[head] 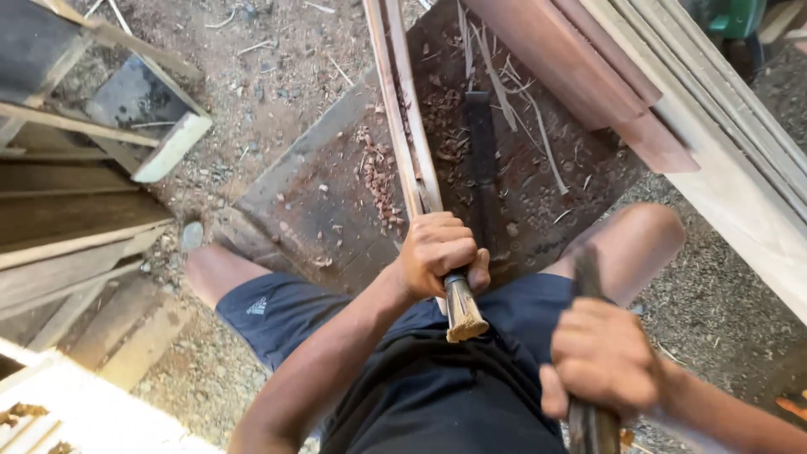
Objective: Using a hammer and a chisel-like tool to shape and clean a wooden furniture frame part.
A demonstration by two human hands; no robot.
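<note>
My left hand (pixel 437 252) grips a wooden-handled tool (pixel 462 307), perhaps a chisel, whose worn butt end points toward me. Its tip sits against a long thin reddish wood strip (pixel 402 109) lying on a dark flat board (pixel 336 185) between my knees. My right hand (pixel 601 357) is closed around a dark stick-like handle (pixel 588 277), raised beside my right knee and slightly blurred. A dark flat blade-like bar (pixel 481 151) lies on the board to the right of the strip. Wood chips (pixel 380 181) are scattered beside the strip.
Reddish planks (pixel 588 76) and a pale beam (pixel 731 185) lean at the upper right. Rough wooden boards and a frame (pixel 76 210) are stacked at the left. The ground (pixel 269 76) is gravel and dirt. A pale plank (pixel 76 412) lies at the lower left.
</note>
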